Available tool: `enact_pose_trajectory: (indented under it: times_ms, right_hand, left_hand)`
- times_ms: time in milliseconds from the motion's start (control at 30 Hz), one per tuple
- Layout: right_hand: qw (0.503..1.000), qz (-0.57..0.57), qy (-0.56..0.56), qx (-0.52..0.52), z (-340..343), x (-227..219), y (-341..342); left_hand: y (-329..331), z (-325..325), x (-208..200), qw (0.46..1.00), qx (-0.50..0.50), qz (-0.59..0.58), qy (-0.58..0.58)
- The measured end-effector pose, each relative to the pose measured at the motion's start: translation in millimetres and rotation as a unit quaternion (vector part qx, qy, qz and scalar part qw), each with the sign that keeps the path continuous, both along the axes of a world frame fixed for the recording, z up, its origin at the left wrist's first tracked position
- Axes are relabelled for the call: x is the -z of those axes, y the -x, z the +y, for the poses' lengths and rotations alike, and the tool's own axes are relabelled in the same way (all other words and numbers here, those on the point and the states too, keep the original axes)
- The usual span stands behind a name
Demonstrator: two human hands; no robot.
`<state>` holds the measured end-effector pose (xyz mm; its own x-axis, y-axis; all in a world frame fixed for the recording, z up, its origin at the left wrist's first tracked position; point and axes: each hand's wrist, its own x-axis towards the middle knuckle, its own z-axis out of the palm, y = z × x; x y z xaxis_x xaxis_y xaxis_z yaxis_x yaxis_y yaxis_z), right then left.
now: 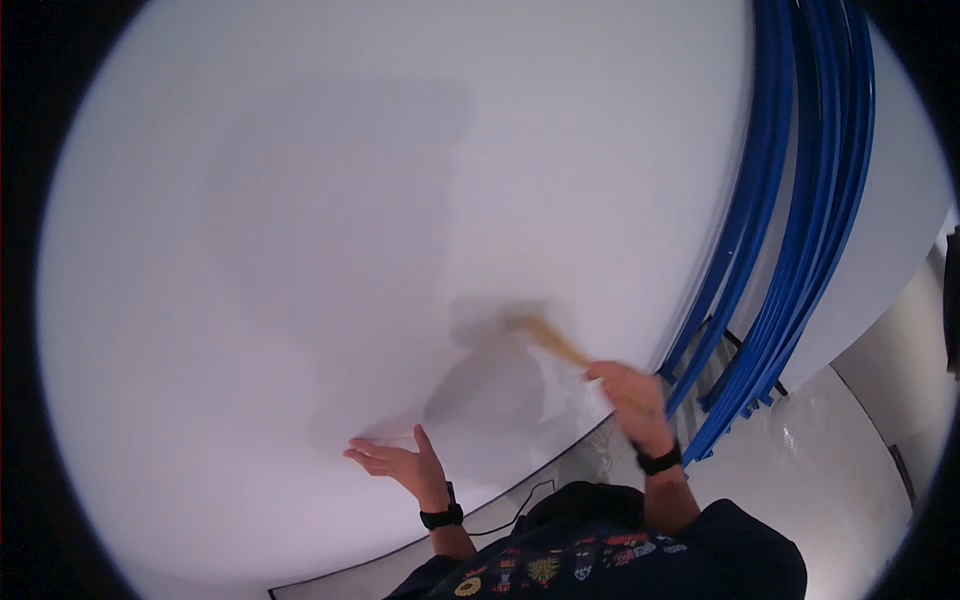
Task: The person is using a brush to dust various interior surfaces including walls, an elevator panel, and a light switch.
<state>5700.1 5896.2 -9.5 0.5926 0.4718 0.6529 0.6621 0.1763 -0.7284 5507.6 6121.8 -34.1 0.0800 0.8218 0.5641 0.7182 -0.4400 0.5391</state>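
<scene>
My right hand [632, 398] is closed around a tan stick-like tool [552, 340], perhaps of wood. The tool slants up and left from my fist toward a broad white wall [600, 200]. Its far end is smeared by motion, so I cannot tell its kind or whether it touches the wall. Lower and to the left, my left hand [400, 466] is open, its fingers stretched out and thumb apart, holding nothing. It is close to the white surface; contact cannot be made out. A dark band circles each wrist.
Long blue bars [775, 210] stand in a bunch along the right side, on dark supports near the floor. Beyond them is pale, shiny floor [820, 470]. A thin black cable [520, 512] runs at the wall's lower edge, just ahead of my body. Shadows fall across the wall.
</scene>
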Motion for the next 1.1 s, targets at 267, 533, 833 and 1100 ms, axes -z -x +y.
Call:
enact_pose_trajectory:
  times_ms: [267,533,833,1100]
  right_hand:
    - [0.971,0.175,-0.057,0.154,-8.6,-4.8,-6.2]
    - [0.951,0.206,-0.210,-0.097,30.8,-34.0,36.3]
    - [0.894,0.431,-0.073,0.094,10.8,42.5,10.8]
    - [0.904,0.382,-0.185,0.055,22.5,-17.7,-21.3]
  left_hand:
    - [8.1,-8.2,-9.4,0.994,0.106,-0.014,0.029]
    - [9.6,-8.5,-12.2,0.962,0.234,-0.079,0.113]
    - [27.4,-2.5,-7.8,0.917,0.311,-0.208,0.141]
    - [30.1,39.7,-29.8,0.914,0.323,-0.169,0.180]
